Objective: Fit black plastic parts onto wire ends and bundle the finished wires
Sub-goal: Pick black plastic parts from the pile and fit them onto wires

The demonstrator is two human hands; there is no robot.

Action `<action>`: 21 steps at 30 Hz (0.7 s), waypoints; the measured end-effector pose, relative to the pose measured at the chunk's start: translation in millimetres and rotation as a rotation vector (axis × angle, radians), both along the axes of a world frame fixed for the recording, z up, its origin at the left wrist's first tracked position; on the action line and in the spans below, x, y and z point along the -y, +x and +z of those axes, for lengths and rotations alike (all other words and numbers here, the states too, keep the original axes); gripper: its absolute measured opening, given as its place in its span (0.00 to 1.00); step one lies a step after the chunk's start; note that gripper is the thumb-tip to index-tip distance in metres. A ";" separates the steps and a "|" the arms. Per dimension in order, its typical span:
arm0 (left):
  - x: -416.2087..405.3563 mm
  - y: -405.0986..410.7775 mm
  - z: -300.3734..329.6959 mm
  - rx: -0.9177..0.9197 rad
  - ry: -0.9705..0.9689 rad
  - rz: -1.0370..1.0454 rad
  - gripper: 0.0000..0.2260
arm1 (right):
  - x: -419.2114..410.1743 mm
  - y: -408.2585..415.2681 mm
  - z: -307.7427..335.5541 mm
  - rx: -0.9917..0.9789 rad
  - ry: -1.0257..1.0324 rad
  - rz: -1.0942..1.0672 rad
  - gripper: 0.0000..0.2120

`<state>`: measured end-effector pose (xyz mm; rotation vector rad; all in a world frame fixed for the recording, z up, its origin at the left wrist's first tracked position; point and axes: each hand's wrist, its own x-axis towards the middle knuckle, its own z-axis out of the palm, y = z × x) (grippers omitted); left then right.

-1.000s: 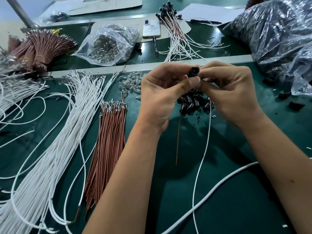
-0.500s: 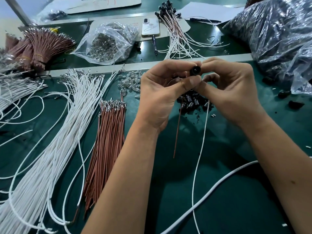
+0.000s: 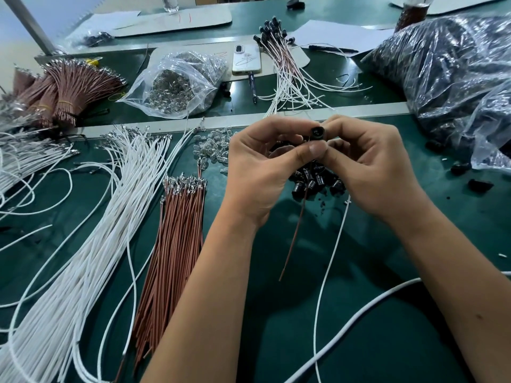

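**Both hands pinch one black part above the table**

A small black plastic part (image 3: 317, 133), round with its open end facing the camera, is held up between the two hands over the green table (image 3: 359, 313). The left hand (image 3: 260, 167) pinches it with curled fingers, thumb tip pressed just below the part; the right hand (image 3: 373, 167) closes on it from the other side, fingertips meeting the left thumb. A brown wire (image 3: 294, 233) and a white wire (image 3: 329, 261) hang down from between the hands (whether either end is already seated in the part cannot be told).

Directly under the hands lies a small heap of black parts (image 3: 315, 183). To the left sits a loose bunch of brown wires (image 3: 171, 250) with metal terminals, then a broad sheaf of white wires (image 3: 91, 244). A scatter of clear bulbs (image 3: 213, 145) lies just beyond them. Farther back are a clear bag of bulbs (image 3: 177, 84), tied brown bundles (image 3: 69, 89), a phone (image 3: 247, 58), a fan of finished wires with black ends (image 3: 282, 59), and at right a large bag of black parts (image 3: 453, 70).
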<state>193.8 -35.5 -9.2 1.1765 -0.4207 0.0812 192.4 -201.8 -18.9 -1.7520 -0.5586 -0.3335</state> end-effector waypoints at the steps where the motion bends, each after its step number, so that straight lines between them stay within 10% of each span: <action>1: -0.6 0.4 0.0 0.005 0.011 0.005 0.11 | 0.0 -0.3 0.1 -0.003 -0.001 -0.003 0.08; 21: 2.2 0.4 -1.7 0.069 -0.004 0.030 0.19 | 0.5 -1.1 1.5 0.112 -0.139 -0.085 0.05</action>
